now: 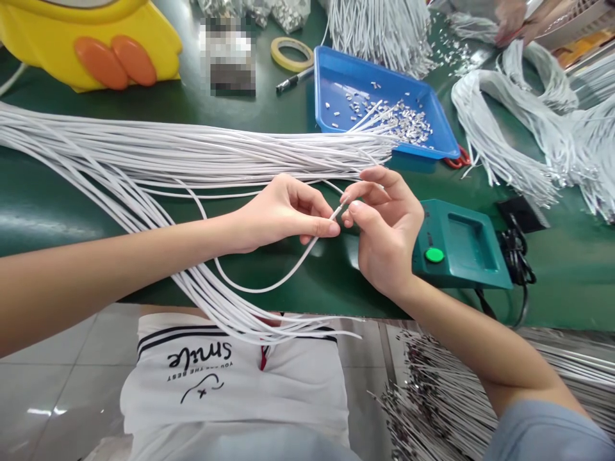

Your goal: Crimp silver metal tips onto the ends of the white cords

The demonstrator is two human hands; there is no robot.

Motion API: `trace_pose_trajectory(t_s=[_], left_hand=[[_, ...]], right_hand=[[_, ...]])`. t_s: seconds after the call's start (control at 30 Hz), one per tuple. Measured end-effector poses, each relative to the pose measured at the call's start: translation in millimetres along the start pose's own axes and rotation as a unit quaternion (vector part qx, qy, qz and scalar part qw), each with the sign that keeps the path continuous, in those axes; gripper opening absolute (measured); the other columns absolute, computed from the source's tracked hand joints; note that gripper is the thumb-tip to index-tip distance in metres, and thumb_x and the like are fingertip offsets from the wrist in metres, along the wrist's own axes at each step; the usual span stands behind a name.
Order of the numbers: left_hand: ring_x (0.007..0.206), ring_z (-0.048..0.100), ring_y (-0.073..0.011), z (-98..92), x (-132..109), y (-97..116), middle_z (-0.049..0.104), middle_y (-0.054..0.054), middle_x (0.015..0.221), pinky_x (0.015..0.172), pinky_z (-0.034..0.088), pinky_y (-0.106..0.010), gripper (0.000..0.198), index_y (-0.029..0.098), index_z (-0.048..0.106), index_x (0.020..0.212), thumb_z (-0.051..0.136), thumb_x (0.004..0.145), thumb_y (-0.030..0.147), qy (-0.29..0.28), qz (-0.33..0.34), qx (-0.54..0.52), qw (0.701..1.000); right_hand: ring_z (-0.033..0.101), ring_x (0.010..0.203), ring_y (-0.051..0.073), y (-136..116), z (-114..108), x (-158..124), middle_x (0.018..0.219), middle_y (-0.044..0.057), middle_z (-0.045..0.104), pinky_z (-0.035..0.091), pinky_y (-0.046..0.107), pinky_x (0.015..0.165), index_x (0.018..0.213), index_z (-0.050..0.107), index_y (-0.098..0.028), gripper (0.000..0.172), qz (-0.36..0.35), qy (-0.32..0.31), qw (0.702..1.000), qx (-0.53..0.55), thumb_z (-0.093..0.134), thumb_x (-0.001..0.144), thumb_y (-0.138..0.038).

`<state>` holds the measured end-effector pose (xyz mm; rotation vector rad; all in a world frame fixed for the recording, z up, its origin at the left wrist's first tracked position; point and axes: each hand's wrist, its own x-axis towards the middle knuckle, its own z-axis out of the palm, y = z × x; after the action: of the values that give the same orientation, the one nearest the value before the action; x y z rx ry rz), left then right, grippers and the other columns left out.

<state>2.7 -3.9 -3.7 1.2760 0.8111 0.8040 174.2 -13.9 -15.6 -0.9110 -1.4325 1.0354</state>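
Between thumb and fingers, my left hand (293,214) pinches a thin white cable (262,291) close to its end. The cable hangs in a loop below the wrist. My right hand (387,234) has its thumb and index fingertip closed at the tip of that cable, where a tiny silvery bit shows; its other fingers are loosely curled. Behind both hands lies a thick bundle of white cables (230,150). A second bunch (192,291) passes beneath my left forearm and hangs over the table's front edge. Small metal pieces (408,121) lie in a blue tray (321,96).
A green device (464,275) with a bright green button and black cord stands right of my right hand. Yellow tape (276,57), a pen (288,82) and red-handled scissors (464,159) lie farther back. More cable bundles (504,128) are at right, near another person's hands (512,19).
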Motion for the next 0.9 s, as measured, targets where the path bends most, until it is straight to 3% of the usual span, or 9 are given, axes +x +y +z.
trace_pose_trajectory(t_s=[0.33, 0.67, 0.9], left_hand=[[0.047, 0.054, -0.0061, -1.1, -0.3, -3.1, 0.061, 0.0, 0.051, 0.047, 0.042, -0.016, 0.012, 0.011, 0.073, 0.066, 0.081, 0.067, 0.019, -0.001, 0.003, -0.005, 1.0], [0.048, 0.055, -0.0072, -1.5, -0.2, -4.2, 0.064, -0.002, 0.056, 0.047, 0.045, -0.017, 0.021, 0.01, 0.074, 0.068, 0.085, 0.066, 0.028, -0.004, 0.01, -0.008, 1.0], [0.048, 0.055, -0.0076, -1.2, 0.5, -4.5, 0.067, -0.003, 0.06, 0.046, 0.046, -0.019, 0.028, 0.011, 0.074, 0.068, 0.088, 0.061, 0.033, 0.006, 0.009, -0.018, 1.0]], right_hand=[[0.062, 0.071, 0.013, -2.0, 0.3, 0.2, 0.076, -0.002, 0.06, 0.054, 0.029, 0.062, 0.101, 0.054, -0.026, 0.027, 0.003, -0.001, 1.0, -0.011, 0.07, 0.08, -0.034], [0.056, 0.065, 0.012, -3.4, 1.9, 0.3, 0.07, -0.004, 0.053, 0.05, 0.028, 0.059, 0.096, 0.055, -0.027, 0.019, 0.006, 0.01, 1.0, -0.024, 0.064, 0.079, -0.025], [0.059, 0.065, 0.012, -3.7, 1.4, -0.5, 0.08, -0.002, 0.06, 0.051, 0.028, 0.058, 0.102, 0.055, -0.028, 0.022, 0.019, -0.01, 0.999, -0.043, 0.064, 0.085, -0.039]])
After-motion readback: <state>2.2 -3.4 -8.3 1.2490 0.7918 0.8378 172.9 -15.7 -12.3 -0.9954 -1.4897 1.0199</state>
